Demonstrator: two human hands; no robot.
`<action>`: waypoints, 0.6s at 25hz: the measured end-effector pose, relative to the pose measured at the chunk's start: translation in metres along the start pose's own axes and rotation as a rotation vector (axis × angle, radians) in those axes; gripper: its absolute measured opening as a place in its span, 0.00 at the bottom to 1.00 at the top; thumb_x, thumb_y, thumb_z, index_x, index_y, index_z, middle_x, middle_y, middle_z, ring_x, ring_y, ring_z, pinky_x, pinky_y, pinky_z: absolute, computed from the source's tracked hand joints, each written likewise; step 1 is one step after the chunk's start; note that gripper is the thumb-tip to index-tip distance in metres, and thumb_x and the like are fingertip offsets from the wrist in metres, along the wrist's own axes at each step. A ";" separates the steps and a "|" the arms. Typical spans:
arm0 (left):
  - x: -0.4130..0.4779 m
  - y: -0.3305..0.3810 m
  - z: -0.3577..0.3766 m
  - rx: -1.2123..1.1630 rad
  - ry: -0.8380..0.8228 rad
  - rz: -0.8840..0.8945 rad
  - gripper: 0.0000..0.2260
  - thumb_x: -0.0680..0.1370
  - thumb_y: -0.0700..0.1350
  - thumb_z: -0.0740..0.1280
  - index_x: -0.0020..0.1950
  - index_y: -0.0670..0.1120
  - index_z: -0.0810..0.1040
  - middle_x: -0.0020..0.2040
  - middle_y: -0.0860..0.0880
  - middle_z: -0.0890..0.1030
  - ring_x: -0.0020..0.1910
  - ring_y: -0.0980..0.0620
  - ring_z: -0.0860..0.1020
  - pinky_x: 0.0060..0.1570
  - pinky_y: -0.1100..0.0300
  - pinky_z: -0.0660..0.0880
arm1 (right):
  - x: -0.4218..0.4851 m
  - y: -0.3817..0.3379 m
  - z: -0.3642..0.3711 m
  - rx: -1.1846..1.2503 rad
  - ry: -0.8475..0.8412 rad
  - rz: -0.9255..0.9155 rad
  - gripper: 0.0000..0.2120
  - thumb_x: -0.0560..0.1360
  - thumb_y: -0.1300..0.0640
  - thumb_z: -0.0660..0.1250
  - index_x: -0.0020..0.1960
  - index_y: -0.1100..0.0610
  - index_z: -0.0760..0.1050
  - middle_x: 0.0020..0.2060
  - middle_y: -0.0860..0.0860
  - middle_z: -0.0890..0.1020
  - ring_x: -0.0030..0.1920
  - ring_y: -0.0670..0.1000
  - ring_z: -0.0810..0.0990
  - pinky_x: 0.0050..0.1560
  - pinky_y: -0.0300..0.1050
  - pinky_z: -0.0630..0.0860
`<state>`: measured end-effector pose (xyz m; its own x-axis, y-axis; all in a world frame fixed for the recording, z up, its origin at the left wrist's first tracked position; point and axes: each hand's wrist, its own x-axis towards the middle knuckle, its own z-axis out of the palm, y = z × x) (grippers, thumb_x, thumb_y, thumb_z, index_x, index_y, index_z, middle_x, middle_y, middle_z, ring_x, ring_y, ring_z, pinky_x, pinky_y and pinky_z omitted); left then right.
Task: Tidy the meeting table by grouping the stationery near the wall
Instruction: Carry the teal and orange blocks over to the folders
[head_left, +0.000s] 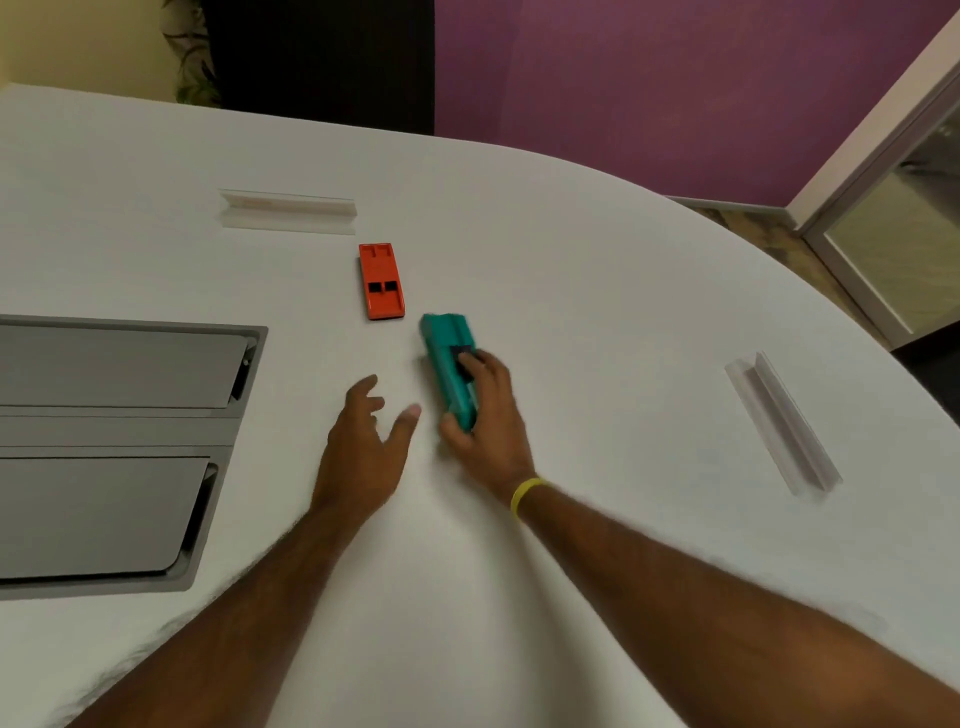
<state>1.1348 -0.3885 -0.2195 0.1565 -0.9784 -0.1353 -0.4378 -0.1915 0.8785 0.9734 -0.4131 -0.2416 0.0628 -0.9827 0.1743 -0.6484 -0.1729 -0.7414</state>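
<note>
On table (597, 312): far stapler (381, 280) at centre; near stapler (445, 358) just right of it, closer, apart, held by right hand (488, 415). Beside that, to left, left hand (363, 447), clear of both staplers. At left edge, cable hatch (119, 447) set in table. Behind staplers, far card holder (288, 210); well to right, side card holder (782, 423). Beyond table, wall (675, 78).

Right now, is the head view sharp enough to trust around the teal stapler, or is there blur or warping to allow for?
Head view: motion blur smears the teal stapler and the right hand gripping it; the left hand is soft. Head view: the orange stapler is crisp. Head view: the wide lens bows the table at its far edge; light dim and even, no glare.
</note>
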 end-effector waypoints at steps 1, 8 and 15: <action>0.006 0.007 -0.002 -0.170 0.005 -0.130 0.28 0.77 0.59 0.65 0.74 0.51 0.62 0.65 0.48 0.76 0.59 0.49 0.76 0.60 0.51 0.73 | -0.012 -0.013 0.011 0.028 -0.044 -0.056 0.33 0.71 0.56 0.69 0.74 0.55 0.62 0.74 0.51 0.60 0.70 0.50 0.67 0.69 0.47 0.71; 0.031 -0.025 -0.048 -0.525 0.034 -0.452 0.29 0.67 0.58 0.76 0.61 0.45 0.74 0.52 0.44 0.83 0.49 0.45 0.83 0.47 0.47 0.81 | -0.026 -0.062 0.051 0.014 -0.379 -0.432 0.33 0.73 0.57 0.71 0.74 0.61 0.62 0.73 0.57 0.62 0.71 0.52 0.65 0.71 0.41 0.67; 0.073 -0.054 -0.100 -0.459 0.174 -0.401 0.26 0.71 0.46 0.75 0.66 0.43 0.70 0.53 0.45 0.79 0.49 0.47 0.80 0.38 0.54 0.77 | 0.064 -0.056 0.084 -0.031 -0.043 -0.249 0.24 0.71 0.58 0.70 0.65 0.63 0.70 0.59 0.59 0.73 0.60 0.58 0.73 0.63 0.55 0.71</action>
<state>1.2581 -0.4414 -0.2312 0.3886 -0.8027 -0.4523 0.1031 -0.4500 0.8871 1.0776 -0.4721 -0.2434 0.2558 -0.9120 0.3207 -0.6318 -0.4088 -0.6586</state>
